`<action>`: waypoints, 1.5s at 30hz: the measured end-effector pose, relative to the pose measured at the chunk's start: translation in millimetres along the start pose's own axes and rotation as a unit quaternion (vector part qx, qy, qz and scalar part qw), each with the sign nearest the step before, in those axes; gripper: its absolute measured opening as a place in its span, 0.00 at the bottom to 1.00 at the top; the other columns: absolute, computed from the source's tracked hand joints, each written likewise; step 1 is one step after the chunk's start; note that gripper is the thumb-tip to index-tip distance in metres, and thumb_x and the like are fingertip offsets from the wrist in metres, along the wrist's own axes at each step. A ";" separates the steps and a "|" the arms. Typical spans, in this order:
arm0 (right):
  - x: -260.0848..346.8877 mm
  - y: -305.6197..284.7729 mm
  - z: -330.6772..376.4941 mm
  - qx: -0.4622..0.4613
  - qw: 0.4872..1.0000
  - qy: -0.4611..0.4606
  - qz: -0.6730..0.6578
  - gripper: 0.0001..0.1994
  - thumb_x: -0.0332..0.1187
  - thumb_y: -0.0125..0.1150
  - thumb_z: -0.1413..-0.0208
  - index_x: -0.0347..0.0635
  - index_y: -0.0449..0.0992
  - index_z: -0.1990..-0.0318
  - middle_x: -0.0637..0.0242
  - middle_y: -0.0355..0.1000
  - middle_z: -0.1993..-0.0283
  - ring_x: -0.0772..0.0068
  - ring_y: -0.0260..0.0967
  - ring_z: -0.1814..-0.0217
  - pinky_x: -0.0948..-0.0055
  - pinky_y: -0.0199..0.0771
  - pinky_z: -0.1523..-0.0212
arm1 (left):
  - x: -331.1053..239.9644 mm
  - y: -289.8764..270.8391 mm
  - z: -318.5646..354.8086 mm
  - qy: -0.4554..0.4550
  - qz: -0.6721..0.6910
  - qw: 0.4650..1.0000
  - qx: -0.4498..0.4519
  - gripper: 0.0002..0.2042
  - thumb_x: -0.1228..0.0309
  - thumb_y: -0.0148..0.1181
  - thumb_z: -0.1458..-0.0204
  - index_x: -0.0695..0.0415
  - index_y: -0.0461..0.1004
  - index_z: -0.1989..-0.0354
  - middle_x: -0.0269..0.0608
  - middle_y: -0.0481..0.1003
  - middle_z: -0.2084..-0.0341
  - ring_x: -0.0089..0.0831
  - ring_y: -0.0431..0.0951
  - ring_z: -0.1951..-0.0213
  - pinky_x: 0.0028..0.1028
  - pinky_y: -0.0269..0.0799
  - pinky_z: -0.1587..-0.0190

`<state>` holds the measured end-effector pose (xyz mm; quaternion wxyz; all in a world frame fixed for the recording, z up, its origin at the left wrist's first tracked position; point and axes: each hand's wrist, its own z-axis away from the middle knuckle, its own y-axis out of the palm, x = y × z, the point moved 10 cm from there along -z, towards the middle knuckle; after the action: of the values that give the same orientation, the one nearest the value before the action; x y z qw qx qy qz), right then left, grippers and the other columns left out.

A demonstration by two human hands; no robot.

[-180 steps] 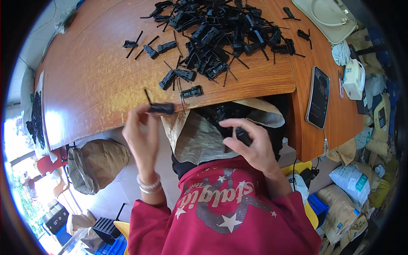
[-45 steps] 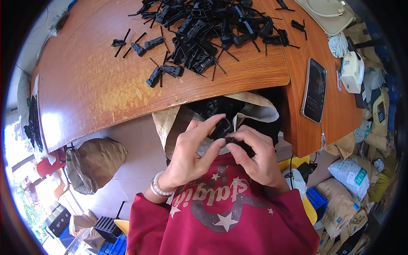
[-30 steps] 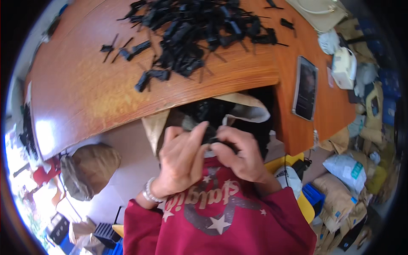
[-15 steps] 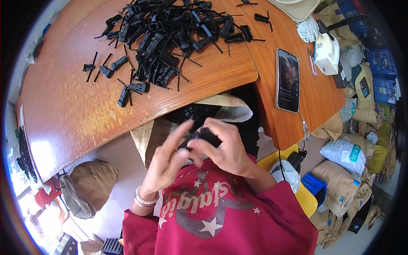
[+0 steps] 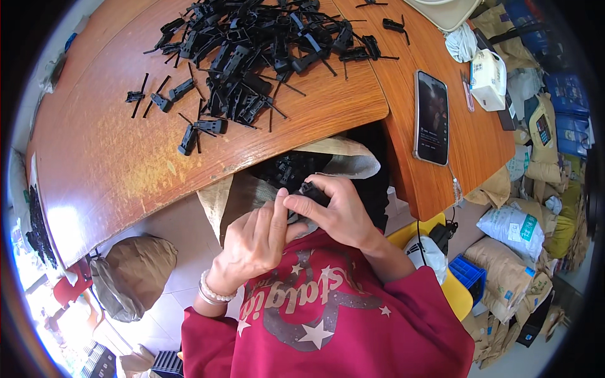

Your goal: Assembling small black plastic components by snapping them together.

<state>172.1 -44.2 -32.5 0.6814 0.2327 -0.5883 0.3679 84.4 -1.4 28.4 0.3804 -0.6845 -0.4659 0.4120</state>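
Both hands are bunched together just off the near edge of the wooden surface (image 5: 107, 170), right above the person's chest. The right hand (image 5: 337, 211) has its fingers (image 5: 301, 206) curled and clamped on a small black plastic part (image 5: 313, 191), thumb on top, knuckles turned to the right. The left hand (image 5: 255, 242) comes up from the near left and its fingers (image 5: 278, 210) are pressed together against that same part from the left side, so the little piece is pinched between the two hands and mostly hidden. Can't tell its exact shape, just a dark blocky bit peeking out at the far side of the right fingers.

Directly under the hands there's an open tan sack (image 5: 343, 157) with more black parts inside it, tucked under the surface edge. On the far part of the surface sits a big tangled pile of black parts (image 5: 258, 44) with thin tails sticking out, plus a few loose pieces (image 5: 161, 101) scattered to its left. A phone (image 5: 432, 116) lies flat on the right side of the surface, screen up. The left wrist wears a beaded bracelet (image 5: 214, 293), and both arms are in red sleeves (image 5: 403, 302). A brown bag (image 5: 132, 277) sits on the floor at near left
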 end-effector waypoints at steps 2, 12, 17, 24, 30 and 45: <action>-3.0 -1.1 1.6 0.025 0.999 0.017 0.015 0.15 0.36 0.64 0.49 0.33 0.70 0.77 0.67 0.60 0.84 0.81 0.56 0.80 0.77 0.57 0.77 | -0.5 3.9 1.5 0.007 0.000 1.000 0.014 0.24 0.66 0.61 0.50 0.78 0.66 0.55 0.44 0.72 0.76 0.28 0.73 0.78 0.24 0.71 0.77; 21.9 -155.2 30.8 -0.386 0.775 -0.038 0.498 0.12 0.32 0.54 0.44 0.28 0.68 0.63 0.37 0.66 0.50 0.38 0.67 0.53 0.53 0.68 0.54 | 31.3 -7.2 12.6 -0.148 0.192 0.969 -0.045 0.23 0.71 0.64 0.53 0.74 0.65 0.52 0.45 0.68 0.81 0.35 0.68 0.85 0.30 0.64 0.82; 42.1 -134.9 -6.3 -0.287 0.917 -0.103 0.256 0.15 0.36 0.57 0.44 0.28 0.71 0.58 0.50 0.72 0.57 0.55 0.71 0.59 0.67 0.69 0.57 | 36.5 -0.8 15.3 -0.202 0.248 0.946 -0.051 0.20 0.72 0.62 0.52 0.71 0.67 0.52 0.49 0.71 0.79 0.37 0.71 0.83 0.30 0.65 0.81; 42.1 7.9 10.4 0.136 0.986 -0.092 -0.041 0.13 0.36 0.48 0.38 0.32 0.72 0.63 0.61 0.73 0.70 0.72 0.71 0.70 0.77 0.68 0.68 | 56.9 11.8 16.9 -0.372 0.467 0.798 -0.075 0.10 0.78 0.52 0.45 0.70 0.69 0.56 0.38 0.74 0.78 0.22 0.75 0.77 0.19 0.71 0.72; 37.3 13.3 17.1 0.119 0.988 -0.088 -0.042 0.09 0.31 0.49 0.39 0.32 0.67 0.61 0.56 0.68 0.75 0.58 0.68 0.75 0.67 0.64 0.72 | 51.9 13.2 6.1 -0.340 0.496 0.796 -0.072 0.11 0.80 0.51 0.45 0.70 0.68 0.55 0.39 0.73 0.79 0.21 0.74 0.76 0.19 0.70 0.71; 26.7 13.4 31.1 0.095 0.992 0.025 -0.078 0.10 0.30 0.48 0.40 0.31 0.68 0.58 0.60 0.72 0.71 0.73 0.71 0.71 0.76 0.69 0.68 | 44.7 13.7 8.2 -0.320 0.508 0.799 -0.025 0.16 0.80 0.55 0.49 0.70 0.66 0.51 0.54 0.73 0.65 0.40 0.76 0.69 0.29 0.73 0.68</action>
<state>143.1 -53.1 -1.9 0.6975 0.3326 -0.5133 0.3733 91.4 38.4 3.6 -0.0720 -0.6614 -0.1565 0.7300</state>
